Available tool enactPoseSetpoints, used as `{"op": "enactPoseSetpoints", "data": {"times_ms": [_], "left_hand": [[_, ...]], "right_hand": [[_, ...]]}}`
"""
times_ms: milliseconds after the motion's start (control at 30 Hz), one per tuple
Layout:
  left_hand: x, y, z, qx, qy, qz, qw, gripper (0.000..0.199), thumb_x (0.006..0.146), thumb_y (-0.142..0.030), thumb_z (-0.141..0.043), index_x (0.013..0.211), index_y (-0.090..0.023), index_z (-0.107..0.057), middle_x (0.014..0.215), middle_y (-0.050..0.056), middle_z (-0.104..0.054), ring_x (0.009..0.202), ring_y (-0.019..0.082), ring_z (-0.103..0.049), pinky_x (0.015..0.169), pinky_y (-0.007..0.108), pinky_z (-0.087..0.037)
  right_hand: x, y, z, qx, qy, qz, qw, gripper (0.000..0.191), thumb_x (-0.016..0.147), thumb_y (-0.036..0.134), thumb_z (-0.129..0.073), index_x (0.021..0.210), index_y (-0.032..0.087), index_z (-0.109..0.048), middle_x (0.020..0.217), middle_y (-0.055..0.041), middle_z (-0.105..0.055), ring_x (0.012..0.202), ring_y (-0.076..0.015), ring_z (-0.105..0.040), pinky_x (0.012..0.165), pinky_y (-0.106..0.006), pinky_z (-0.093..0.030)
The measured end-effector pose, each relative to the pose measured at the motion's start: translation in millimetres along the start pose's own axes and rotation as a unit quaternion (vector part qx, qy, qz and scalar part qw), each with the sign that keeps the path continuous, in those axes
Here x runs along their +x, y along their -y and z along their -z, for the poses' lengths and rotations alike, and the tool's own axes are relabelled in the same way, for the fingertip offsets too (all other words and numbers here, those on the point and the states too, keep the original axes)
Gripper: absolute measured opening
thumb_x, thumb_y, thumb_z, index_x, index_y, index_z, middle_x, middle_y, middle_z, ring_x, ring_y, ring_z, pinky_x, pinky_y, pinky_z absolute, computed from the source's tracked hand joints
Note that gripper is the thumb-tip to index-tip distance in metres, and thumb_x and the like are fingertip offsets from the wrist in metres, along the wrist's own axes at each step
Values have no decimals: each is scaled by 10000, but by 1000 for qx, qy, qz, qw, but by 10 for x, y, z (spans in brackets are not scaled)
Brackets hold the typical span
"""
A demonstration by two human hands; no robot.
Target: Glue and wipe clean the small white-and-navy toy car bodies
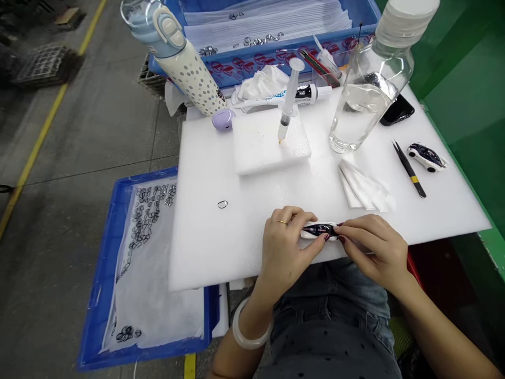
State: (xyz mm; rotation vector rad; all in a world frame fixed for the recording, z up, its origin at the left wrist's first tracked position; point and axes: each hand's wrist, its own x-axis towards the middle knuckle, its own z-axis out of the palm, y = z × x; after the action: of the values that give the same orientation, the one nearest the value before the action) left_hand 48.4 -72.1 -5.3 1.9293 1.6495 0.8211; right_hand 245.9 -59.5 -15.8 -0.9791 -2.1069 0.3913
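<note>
A small white and black toy car (319, 230) is held just over the near edge of the white foam board (209, 242). My left hand (284, 245) grips its left end and near side, thumb along the front. The fingertips of my right hand (373, 245) pinch the car's right end; whether they also hold a small part there I cannot tell. A single thin black ring-shaped piece (222, 204) lies on the board to the left. Beyond my right hand are a folded white cloth (365, 189), black tweezers (410, 171) and a second toy car (426, 157).
A syringe (290, 100) stands in a white foam block (260, 142). Behind are a clear bottle (365, 100), a dotted drinking bottle (193, 73), a tube (303, 95) and a phone (398, 109). Blue trays (97, 284) with several thin black pieces stand left and behind. A green wall borders the right.
</note>
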Motion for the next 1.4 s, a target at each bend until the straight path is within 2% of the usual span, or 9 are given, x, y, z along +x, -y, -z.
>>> {"op": "enactPoseSetpoints", "data": {"times_ms": [233, 400, 600, 767, 1033, 1100, 1200, 1300, 1400], "left_hand": [[2, -1, 7, 7, 1, -2, 1000, 178, 852, -302, -729, 993, -230, -647, 964, 23, -634, 931, 225, -563, 832, 404, -455], [-5, 43, 14, 16, 5, -28, 999, 206, 856, -308, -734, 1021, -226, -643, 981, 35, -633, 929, 231, -563, 830, 410, -462], [-21, 117, 45, -1, 20, -58, 998, 263, 858, -272, -744, 1102, -234, -652, 1022, 39, -655, 945, 230, -576, 848, 413, -470], [-19, 88, 36, -17, 9, -49, 999, 220, 897, -270, -695, 1111, -227, -678, 1020, 46, -678, 935, 232, -584, 851, 421, -473], [-19, 75, 23, -12, 6, -37, 999, 193, 932, -302, -643, 1109, -242, -688, 1018, 49, -686, 938, 235, -597, 861, 425, -484], [-23, 82, 14, -7, 3, -43, 999, 196, 922, -298, -657, 1105, -237, -692, 1012, 51, -687, 933, 236, -599, 857, 430, -490], [-32, 97, 16, -7, -5, -47, 999, 216, 888, -265, -698, 1100, -227, -699, 1008, 55, -693, 926, 239, -607, 848, 443, -506], [-57, 124, 45, -56, -2, -52, 997, 375, 879, -169, -679, 1244, -249, -644, 1079, 49, -712, 992, 237, -632, 885, 441, -532], [-94, 161, 74, -134, -20, -40, 990, 559, 886, -95, -608, 1401, -298, -525, 1193, 30, -708, 1051, 200, -665, 932, 403, -564]], "right_hand": [[-75, -10, -27, -84, 30, 30, 996, 301, 869, 128, -642, 1154, 225, -651, 1061, -76, -695, 853, -195, -591, 732, -359, -493], [-13, 67, -31, -127, 44, 24, 991, 185, 877, 153, -629, 1055, 188, -664, 1096, -104, -701, 909, -251, -586, 727, -401, -464], [115, 61, 181, -36, 131, -33, 990, 195, 953, 192, -551, 1085, 232, -690, 1111, -62, -710, 956, -220, -619, 815, -415, -524], [93, 12, 185, -70, 61, 13, 996, 299, 889, 220, -683, 1182, 178, -637, 1070, -91, -724, 964, -226, -671, 852, -411, -563], [88, 33, 4, -146, 36, 81, 985, 253, 880, 152, -648, 1131, 184, -654, 1024, -93, -720, 872, -221, -663, 786, -386, -550], [114, 35, 46, -150, 42, 104, 982, 262, 878, 119, -628, 1132, 181, -648, 1036, -97, -721, 871, -221, -653, 780, -390, -547], [177, 52, 139, -146, 115, 87, 979, 210, 915, 146, -592, 1118, 180, -634, 1108, -95, -711, 942, -236, -640, 808, -410, -547], [237, 136, 119, -106, 183, 19, 977, 380, 938, 270, -597, 1292, 143, -537, 1166, -118, -685, 1047, -261, -620, 859, -427, -556], [279, 257, -46, -90, 181, 0, 979, 573, 931, 164, -529, 1467, 90, -343, 1159, -141, -678, 1046, -250, -630, 869, -412, -565]]}}
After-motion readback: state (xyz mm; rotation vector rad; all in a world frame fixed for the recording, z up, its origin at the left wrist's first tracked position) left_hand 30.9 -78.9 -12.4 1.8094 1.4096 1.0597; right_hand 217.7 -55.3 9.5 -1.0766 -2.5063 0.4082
